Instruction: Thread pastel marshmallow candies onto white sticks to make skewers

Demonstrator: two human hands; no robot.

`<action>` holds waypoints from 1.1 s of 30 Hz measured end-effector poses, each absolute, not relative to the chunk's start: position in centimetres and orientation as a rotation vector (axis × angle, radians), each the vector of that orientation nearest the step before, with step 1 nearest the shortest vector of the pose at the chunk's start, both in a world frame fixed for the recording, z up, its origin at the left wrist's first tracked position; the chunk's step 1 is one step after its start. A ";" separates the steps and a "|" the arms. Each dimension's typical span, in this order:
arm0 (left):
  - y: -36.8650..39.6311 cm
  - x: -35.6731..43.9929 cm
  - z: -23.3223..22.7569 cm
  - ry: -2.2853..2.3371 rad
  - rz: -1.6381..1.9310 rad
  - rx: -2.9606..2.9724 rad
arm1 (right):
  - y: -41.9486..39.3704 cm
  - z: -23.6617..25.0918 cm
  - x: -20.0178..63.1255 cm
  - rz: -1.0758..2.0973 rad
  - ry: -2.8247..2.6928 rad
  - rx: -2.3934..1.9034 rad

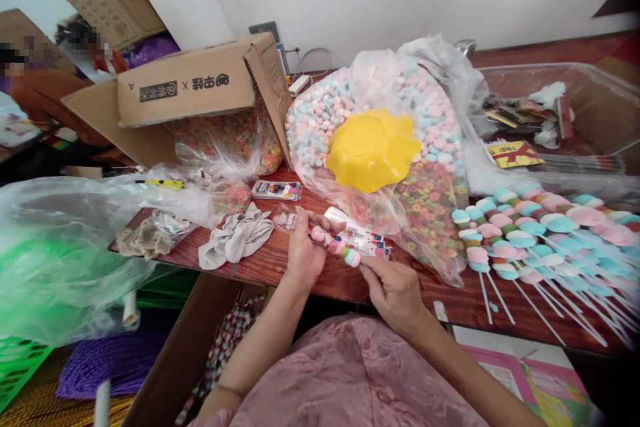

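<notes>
Between my hands is a marshmallow skewer with pink, green and blue pieces, held above the table edge. My left hand is closed around the clear printed wrapper at the skewer's far end. How far the wrapper covers the candy I cannot tell. Close to the skewer's lower end, my right hand pinches what appears to be its stick, mostly hidden by the fingers. Just beyond lies a stack of flat printed wrappers. A pile of finished-looking marshmallow skewers with white sticks rests to the right.
A large clear bag of marshmallows and ring candies carries a yellow wavy dish. Left of it stand an open cardboard box and grey gloves. Below the edge, a carton holds more skewers. People sit at far left.
</notes>
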State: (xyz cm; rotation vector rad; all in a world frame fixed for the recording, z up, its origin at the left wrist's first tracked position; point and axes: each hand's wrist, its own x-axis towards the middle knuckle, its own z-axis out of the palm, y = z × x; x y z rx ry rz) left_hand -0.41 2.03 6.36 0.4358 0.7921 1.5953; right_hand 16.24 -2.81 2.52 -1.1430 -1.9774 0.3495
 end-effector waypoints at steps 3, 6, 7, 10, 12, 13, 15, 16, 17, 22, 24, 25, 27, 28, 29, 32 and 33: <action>1.8 0.1 6.7 0.727 1.624 0.467 | -3.1 3.1 15.3 1.081 -1.779 -1.138; 1.7 -0.1 6.8 0.658 1.515 0.555 | -2.9 3.6 15.0 1.570 -1.413 -1.086; 1.7 -0.4 6.7 0.630 1.471 0.568 | -2.7 3.6 15.0 1.662 -1.293 -1.074; 1.7 -1.3 6.6 0.557 1.370 0.534 | -2.3 3.6 15.2 1.748 -1.107 -1.062; 1.8 -1.8 6.4 0.531 1.342 0.506 | -2.3 3.6 15.5 1.670 -1.166 -1.082; 1.8 -1.9 6.4 0.523 1.335 0.509 | -2.3 3.5 15.7 1.598 -1.226 -1.105; 1.7 -1.8 6.2 0.528 1.326 0.542 | -2.5 3.5 15.9 1.418 -1.370 -1.167; 1.6 -1.6 6.1 0.535 1.321 0.565 | -2.6 3.5 15.9 1.330 -1.440 -1.198; 1.4 -1.2 6.0 0.540 1.315 0.586 | -2.7 3.4 15.9 1.255 -1.499 -1.225; 0.4 1.1 5.4 0.511 1.271 0.596 | -3.2 3.2 14.7 1.277 -1.478 -1.173; 0.1 1.6 5.1 0.504 1.255 0.574 | -3.2 3.1 14.3 1.422 -1.340 -1.116; 0.0 1.7 5.1 0.503 1.248 0.560 | -3.1 3.1 14.2 1.491 -1.269 -1.099; -0.1 1.4 5.1 0.503 1.257 0.539 | -2.9 3.3 14.3 1.564 -1.187 -1.086; 0.0 1.1 5.1 0.505 1.276 0.535 | -2.8 3.5 14.5 1.553 -1.190 -1.093; 0.1 0.8 5.3 0.515 1.302 0.537 | -2.8 3.7 14.7 1.519 -1.216 -1.108; 0.5 -0.1 5.8 0.594 1.350 0.582 | -2.8 4.2 15.2 1.398 -1.307 -1.169; 0.5 -0.2 5.9 0.625 1.343 0.597 | -2.8 4.2 15.3 1.370 -1.323 -1.190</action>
